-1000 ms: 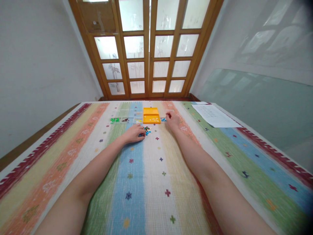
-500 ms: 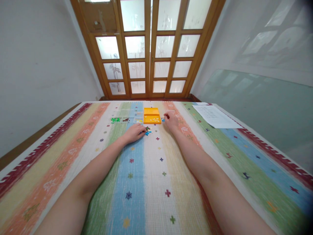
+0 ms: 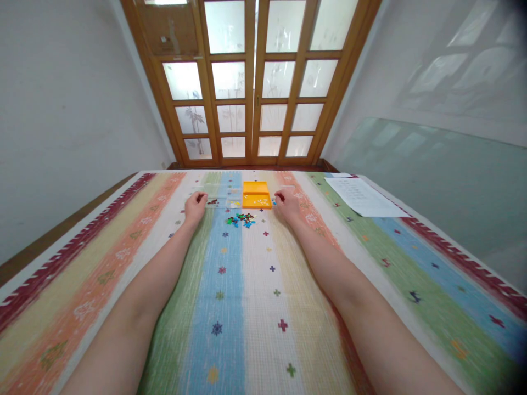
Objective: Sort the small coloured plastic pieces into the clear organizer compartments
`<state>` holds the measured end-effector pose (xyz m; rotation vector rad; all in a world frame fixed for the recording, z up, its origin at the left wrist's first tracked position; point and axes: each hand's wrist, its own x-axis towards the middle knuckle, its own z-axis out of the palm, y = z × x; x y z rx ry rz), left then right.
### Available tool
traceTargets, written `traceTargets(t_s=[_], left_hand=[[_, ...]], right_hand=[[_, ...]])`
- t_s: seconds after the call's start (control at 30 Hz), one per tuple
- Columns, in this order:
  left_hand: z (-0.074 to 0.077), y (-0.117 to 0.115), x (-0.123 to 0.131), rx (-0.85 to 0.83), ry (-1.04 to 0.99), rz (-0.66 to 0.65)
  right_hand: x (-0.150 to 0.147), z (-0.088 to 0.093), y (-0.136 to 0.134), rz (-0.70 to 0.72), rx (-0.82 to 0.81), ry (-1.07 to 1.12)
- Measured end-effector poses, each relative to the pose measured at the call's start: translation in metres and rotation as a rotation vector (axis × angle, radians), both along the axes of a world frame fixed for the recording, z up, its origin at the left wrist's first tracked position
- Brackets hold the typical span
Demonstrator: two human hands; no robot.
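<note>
My left hand (image 3: 195, 207) is over the left end of a clear divided box (image 3: 222, 207), its fingers pinched together; whatever they hold is too small to make out. It covers the green pieces there. Dark brown pieces (image 3: 212, 202) and yellow pieces (image 3: 235, 203) lie in other compartments. My right hand (image 3: 287, 202) rests right of an open orange case (image 3: 257, 186), fingertips together beside some blue pieces (image 3: 274, 202); its contents are hidden. Small white pieces (image 3: 262, 202) sit in the case. In front lies a mixed pile of small green, brown and blue pieces (image 3: 241, 220).
A striped, patterned cloth (image 3: 263, 307) covers the table. White printed sheets (image 3: 362, 197) lie at the far right. Behind the table stand wooden doors with glass panes (image 3: 278, 77). A pale glass panel (image 3: 432, 186) leans along the right wall.
My left hand has moved left and away from the mixed pile to the box's green compartment, uncovering more of the pile. My right hand has barely moved.
</note>
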<state>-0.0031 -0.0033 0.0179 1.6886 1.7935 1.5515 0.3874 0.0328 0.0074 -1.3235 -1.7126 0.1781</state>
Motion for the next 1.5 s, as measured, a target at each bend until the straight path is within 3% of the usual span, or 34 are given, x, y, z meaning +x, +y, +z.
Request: traceTargets(t_s=[0.1, 0.2, 0.43, 0.63, 0.87, 1.1, 1.4, 1.5], left_hand=[[-0.005, 0.01, -0.023, -0.008, -0.156, 0.17], [-0.009, 0.014, -0.037, -0.017, -0.214, 0.247], [-0.004, 0.006, -0.053, -0.055, -0.059, 0.328], [0.002, -0.002, -0.058, -0.111, -0.059, 0.394], [-0.002, -0.002, -0.057, -0.096, -0.004, 0.37], [-0.001, -0.001, -0.036, -0.054, 0.098, 0.135], [0.014, -0.022, 0.017, -0.159, 0.505, -0.501], [0.018, -0.028, 0.028, -0.164, 0.598, -0.616]], right_hand=[[-0.001, 0.002, -0.002, 0.006, -0.006, -0.003], [-0.003, 0.004, -0.005, 0.015, -0.012, -0.006], [-0.003, 0.006, -0.007, 0.018, -0.014, -0.014], [-0.005, 0.008, -0.008, 0.013, -0.037, -0.018], [-0.004, 0.006, -0.007, 0.023, -0.011, -0.021], [-0.007, 0.004, -0.007, 0.054, -0.03, -0.082], [-0.021, 0.006, -0.017, 0.16, 0.001, -0.143], [-0.02, 0.006, -0.017, 0.144, -0.012, -0.145]])
